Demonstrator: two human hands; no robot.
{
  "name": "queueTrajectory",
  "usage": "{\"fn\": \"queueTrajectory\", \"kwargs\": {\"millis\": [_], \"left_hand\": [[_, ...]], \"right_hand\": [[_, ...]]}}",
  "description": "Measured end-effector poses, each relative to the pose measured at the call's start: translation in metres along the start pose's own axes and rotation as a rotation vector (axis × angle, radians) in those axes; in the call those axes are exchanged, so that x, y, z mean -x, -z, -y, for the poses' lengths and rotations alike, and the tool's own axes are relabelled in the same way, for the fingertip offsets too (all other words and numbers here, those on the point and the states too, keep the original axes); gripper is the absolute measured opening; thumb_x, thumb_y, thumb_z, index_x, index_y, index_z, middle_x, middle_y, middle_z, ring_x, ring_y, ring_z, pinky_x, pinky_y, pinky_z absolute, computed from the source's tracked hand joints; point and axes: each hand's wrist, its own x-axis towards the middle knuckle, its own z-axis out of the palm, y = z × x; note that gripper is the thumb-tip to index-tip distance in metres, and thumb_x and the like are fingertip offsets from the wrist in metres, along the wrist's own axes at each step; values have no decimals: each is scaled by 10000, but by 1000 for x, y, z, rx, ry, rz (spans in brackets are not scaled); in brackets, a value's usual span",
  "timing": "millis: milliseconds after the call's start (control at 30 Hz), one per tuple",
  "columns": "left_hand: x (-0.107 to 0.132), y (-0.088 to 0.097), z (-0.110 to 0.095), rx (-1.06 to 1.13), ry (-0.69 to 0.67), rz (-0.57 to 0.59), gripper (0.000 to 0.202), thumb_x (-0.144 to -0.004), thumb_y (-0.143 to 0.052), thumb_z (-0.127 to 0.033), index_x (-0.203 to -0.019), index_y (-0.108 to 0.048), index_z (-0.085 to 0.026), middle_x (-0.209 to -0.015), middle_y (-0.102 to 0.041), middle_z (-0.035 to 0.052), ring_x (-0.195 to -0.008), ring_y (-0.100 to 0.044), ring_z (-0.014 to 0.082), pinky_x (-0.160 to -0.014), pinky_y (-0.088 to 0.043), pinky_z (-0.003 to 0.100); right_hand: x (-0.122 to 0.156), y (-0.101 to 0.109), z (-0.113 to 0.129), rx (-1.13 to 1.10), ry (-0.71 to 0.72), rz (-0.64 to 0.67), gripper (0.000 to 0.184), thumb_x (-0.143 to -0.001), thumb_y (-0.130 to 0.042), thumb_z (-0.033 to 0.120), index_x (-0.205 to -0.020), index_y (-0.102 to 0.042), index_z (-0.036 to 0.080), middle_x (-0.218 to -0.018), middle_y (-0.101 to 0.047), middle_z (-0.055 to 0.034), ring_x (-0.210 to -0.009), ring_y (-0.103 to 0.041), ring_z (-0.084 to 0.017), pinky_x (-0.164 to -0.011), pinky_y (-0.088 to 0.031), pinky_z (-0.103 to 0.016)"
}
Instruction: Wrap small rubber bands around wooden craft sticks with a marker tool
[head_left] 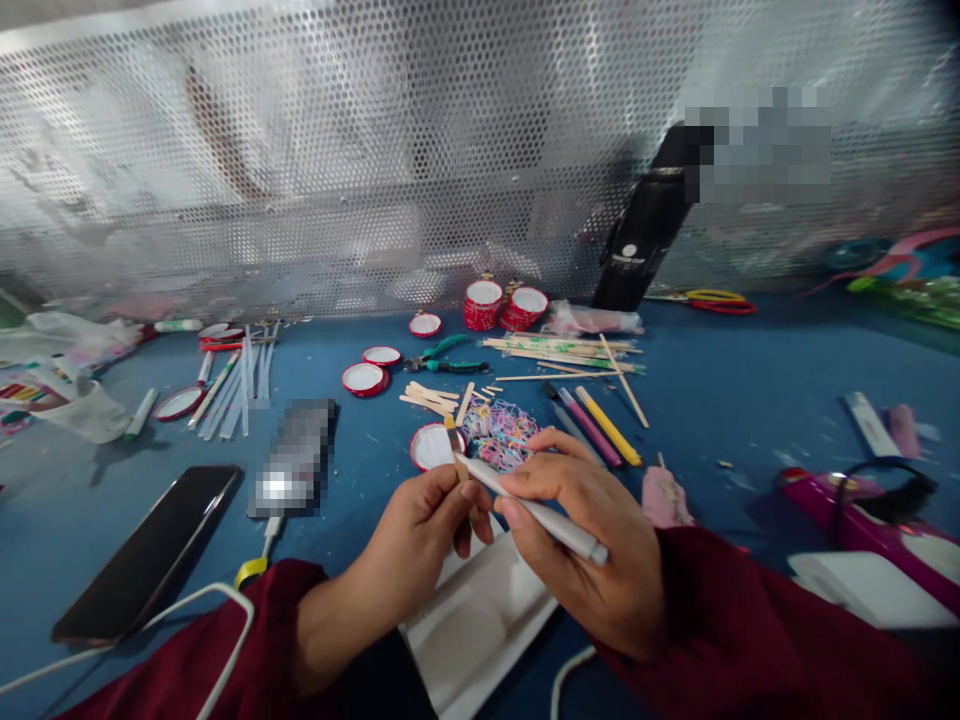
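Note:
My left hand [411, 530] is closed, with thumb and fingers pinching a small wooden craft stick [453, 436] upright. The stick's top is yellow, with a dark grey band under it. In my right hand [600, 545] is a pale grey marker [551, 515], gripped like a pen, its tip touching or very near the stick. Just beyond the hands sit a white bottle-cap-like disc with a red rim [429, 449] and a pile of multicoloured thin bands [502, 432]. White paper [480, 620] lies beneath the hands.
Pliers [446, 358], bare craft sticks [427, 398], markers [600, 425] and wooden skewers [555, 347] lie farther back. Two stacks of red-rimmed discs [482, 305] stand near a black bottle [645, 225]. A phone [146, 560] and white cable are at left; a magenta tool [874, 525] is at right.

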Motion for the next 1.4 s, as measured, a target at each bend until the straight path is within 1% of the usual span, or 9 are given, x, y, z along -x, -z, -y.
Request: {"fn": "queueTrajectory", "kwargs": {"millis": [133,300,467,667,900,1133,1300,1400], "left_hand": [[-1,0,1,9,-7,2,429,-896,-599,-564,-738,-564,-167,-591,-525,-23,-506,-396,77,-502,-315,229],[-1,1,1,-6,7,-10,442,-888,-605,-581,-756,-596,-159,-553,-502,-33,-489,-381,75,-498,-306,225],[-1,-1,-1,33,-2,-6,468,-856,-634,-612,-727,-567,-166,-563,-499,-35,-494,-383,75,-490,-305,228],[-1,-2,-1,12,5,-25,441,-864,-633,-583,-726,-572,-168,-548,-483,-43,-485,-376,73,-492,-300,230],[-1,-1,0,33,-6,-14,466,-853,-637,-615,-722,-569,-172,-552,-485,-37,-501,-380,80,-489,-295,230],[-1,-1,-1,15,-15,-26,430,-873,-634,-571,-729,-573,-170,-556,-495,-36,-495,-381,77,-491,-299,231],[-1,-2,-2,24,-2,-22,453,-862,-636,-602,-734,-580,-171,-548,-479,-39,-499,-380,80,-486,-293,228],[0,-1,-3,22,0,-23,464,-854,-639,-615,-735,-588,-169,-550,-474,-39,-507,-384,83,-492,-301,229]], "right_hand": [[0,-1,-2,16,19,2,159,-866,-647,104,-980,-612,208,-807,-710,20,-735,-673,-141,-960,-525,-401],[0,1,-2,47,-2,-7,141,-887,-626,115,-986,-615,215,-796,-707,16,-736,-671,-152,-942,-531,-419],[-1,-1,0,22,13,-11,155,-884,-636,125,-993,-608,231,-807,-715,22,-719,-677,-151,-929,-544,-420],[0,0,-2,37,3,-7,156,-880,-645,122,-997,-615,220,-817,-719,17,-746,-683,-151,-955,-529,-415],[-2,-1,-1,9,24,4,162,-878,-641,124,-996,-617,231,-795,-715,28,-705,-669,-142,-934,-543,-412],[0,0,-3,27,15,-12,175,-871,-651,118,-1006,-618,224,-817,-724,12,-749,-691,-157,-937,-540,-418],[-3,1,1,11,24,-14,177,-863,-644,118,-994,-619,235,-795,-721,26,-715,-685,-150,-923,-546,-407],[-4,0,2,-13,31,16,170,-878,-626,119,-1001,-613,236,-788,-720,33,-708,-681,-139,-935,-538,-395]]}}
